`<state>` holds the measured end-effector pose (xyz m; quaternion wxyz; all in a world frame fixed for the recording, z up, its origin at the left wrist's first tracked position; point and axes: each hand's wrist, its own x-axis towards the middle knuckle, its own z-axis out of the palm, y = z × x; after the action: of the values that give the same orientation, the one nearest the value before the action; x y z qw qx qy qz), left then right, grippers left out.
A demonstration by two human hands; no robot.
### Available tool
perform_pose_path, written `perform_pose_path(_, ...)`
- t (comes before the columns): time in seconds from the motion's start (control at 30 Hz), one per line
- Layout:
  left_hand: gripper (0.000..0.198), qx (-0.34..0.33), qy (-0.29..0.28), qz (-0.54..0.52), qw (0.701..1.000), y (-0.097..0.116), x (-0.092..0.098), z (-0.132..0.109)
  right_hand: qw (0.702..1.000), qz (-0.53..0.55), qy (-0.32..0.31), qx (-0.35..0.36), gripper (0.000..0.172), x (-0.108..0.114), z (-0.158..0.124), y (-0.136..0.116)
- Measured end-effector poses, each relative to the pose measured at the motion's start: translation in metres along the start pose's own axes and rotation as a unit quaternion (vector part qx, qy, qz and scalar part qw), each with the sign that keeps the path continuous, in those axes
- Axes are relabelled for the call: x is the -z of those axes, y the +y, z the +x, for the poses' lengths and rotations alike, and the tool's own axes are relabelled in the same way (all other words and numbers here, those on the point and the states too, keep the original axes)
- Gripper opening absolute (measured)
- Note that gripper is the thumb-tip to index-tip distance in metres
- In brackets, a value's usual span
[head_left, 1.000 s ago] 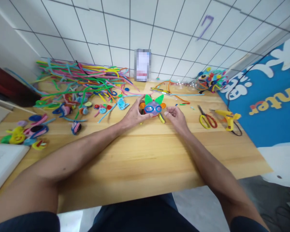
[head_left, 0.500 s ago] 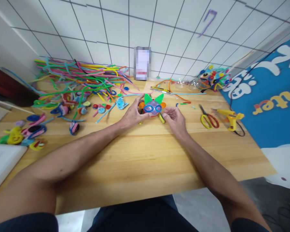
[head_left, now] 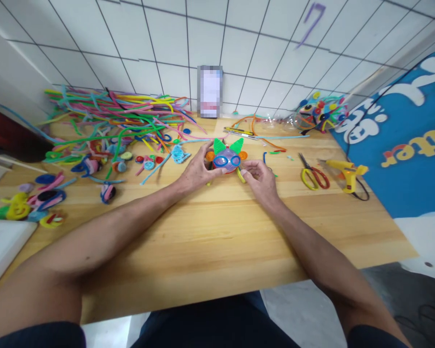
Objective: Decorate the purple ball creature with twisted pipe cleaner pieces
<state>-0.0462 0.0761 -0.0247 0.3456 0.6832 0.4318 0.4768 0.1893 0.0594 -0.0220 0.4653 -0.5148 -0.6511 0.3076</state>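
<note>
A small craft figure (head_left: 226, 158) stands on the wooden table (head_left: 217, 241): a purple round body with blue pipe-cleaner glasses, two green ears and orange side discs. My left hand (head_left: 195, 170) grips its left side with curled fingers. My right hand (head_left: 258, 176) is curled at its lower right, fingertips pinching a yellow-green pipe-cleaner piece (head_left: 241, 175) by the figure's base.
A big heap of coloured pipe cleaners (head_left: 112, 121) and coiled pieces (head_left: 43, 198) covers the table's left and back. Scissors (head_left: 311, 175) and a yellow glue gun (head_left: 345, 169) lie at the right. Another decorated figure (head_left: 319, 112) sits at the back right. A white box (head_left: 0, 246) is at the left edge.
My right hand has moved in closer to the figure's lower right side. The left hand keeps its grip; the view has shifted slightly.
</note>
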Motion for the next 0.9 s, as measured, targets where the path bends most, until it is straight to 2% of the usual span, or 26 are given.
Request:
perform_pose_path(0.33, 0.094, 0.013, 0.001, -0.010, 1.000, 0.002, 0.000, 0.000, 0.998, 0.028, 0.041, -0.036, 0.024, 0.003, 0.015, -0.005)
perform_pose_path(0.6, 0.092, 0.009, -0.006, -0.010, 1.000, 0.000, 0.001, 0.000, 1.000, -0.005, 0.014, -0.021, 0.022, 0.005, 0.039, -0.010)
perform_pose_path(0.9, 0.086, 0.020, -0.006, -0.017, 1.000, 0.005, 0.000, -0.001, 0.999, 0.013, 0.001, -0.032, 0.019, -0.010, 0.037, -0.011)
